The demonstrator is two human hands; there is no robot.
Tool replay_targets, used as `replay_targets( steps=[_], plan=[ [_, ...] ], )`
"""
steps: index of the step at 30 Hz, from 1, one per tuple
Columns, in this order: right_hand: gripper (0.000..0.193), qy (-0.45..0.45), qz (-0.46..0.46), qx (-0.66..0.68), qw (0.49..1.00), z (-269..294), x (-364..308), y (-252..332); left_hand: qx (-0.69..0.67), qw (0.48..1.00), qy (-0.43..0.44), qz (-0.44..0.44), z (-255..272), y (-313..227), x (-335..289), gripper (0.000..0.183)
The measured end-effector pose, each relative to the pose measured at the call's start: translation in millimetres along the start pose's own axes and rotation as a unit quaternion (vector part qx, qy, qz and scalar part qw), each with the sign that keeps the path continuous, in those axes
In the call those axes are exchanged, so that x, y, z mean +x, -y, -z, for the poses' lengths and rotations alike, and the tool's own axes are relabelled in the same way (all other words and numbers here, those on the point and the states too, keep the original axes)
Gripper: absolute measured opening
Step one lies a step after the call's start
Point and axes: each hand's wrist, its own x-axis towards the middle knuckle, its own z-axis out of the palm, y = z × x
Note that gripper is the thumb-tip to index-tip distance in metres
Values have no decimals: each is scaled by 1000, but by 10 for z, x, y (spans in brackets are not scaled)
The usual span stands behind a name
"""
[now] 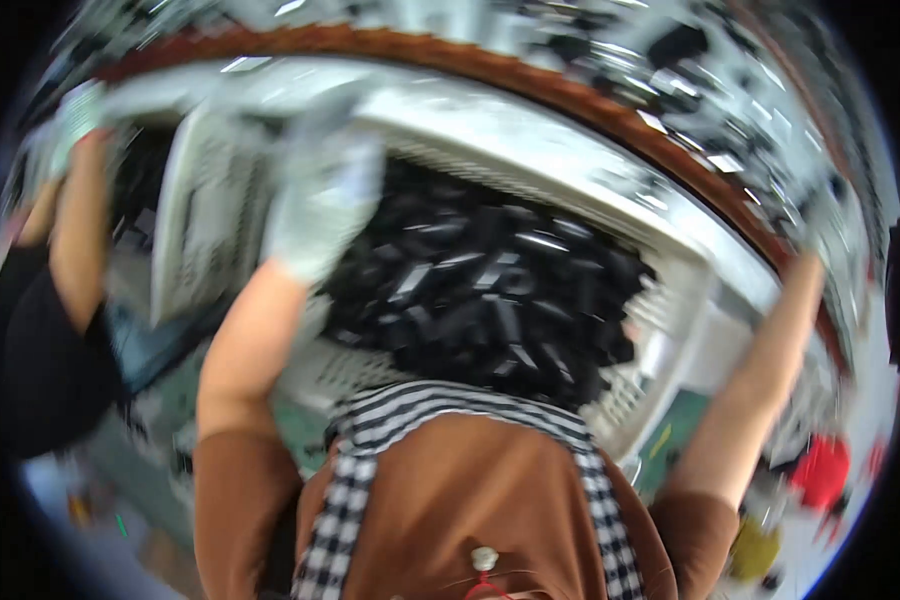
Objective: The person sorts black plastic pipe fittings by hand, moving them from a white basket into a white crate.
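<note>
A white glove covers my left hand [325,195], which is raised over the far left side of a crate. Motion smears its fingers, and a dark grey blur lies just beyond them. Below and to the right of it, a heap of glossy black parts [500,285] fills the pale perforated plastic crate [665,385] in front of my body. My right hand [832,225], in a pale glove, reaches far out to the right, by the reddish-brown rail [670,155]. Its fingers are blurred too, and I cannot make out anything in them.
Past the rail lies a pale surface [770,110] strewn with black and shiny pieces. Another pale crate [175,215] stands at the left, beside a co-worker's gloved hand [80,115] and dark sleeve. Red [822,470] and yellowish [755,550] items sit at the lower right.
</note>
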Motion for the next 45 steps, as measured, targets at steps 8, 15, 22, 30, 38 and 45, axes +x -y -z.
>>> replay_targets(
  steps=[8, 15, 22, 30, 38, 45],
  plan=[
    [34, -134, 90, 245, 956, -211, -176, -91, -21, 952, 298, -68, -379, -479, 9, 29],
    [51, -122, 368, 63, 919, -525, -1987, 945, 213, 826, 520, -37, -698, -522, -568, 44],
    [61, 329, 274, -116, 896, -885, -3622, 1078, 221, 754, 618, 0, -957, -415, -546, 26],
    [52, 469, 274, -267, 796, -1034, -3855, 1408, 220, 751, 617, -85, -607, -563, -586, 26],
    [24, 573, -38, 379, 725, -771, -3849, 1464, 43, 816, 572, -78, -10, -445, -971, 35],
    [34, 526, -177, 512, 656, -544, -3559, 1531, -243, 889, 379, 81, 1, -378, -731, 21]
  ],
)
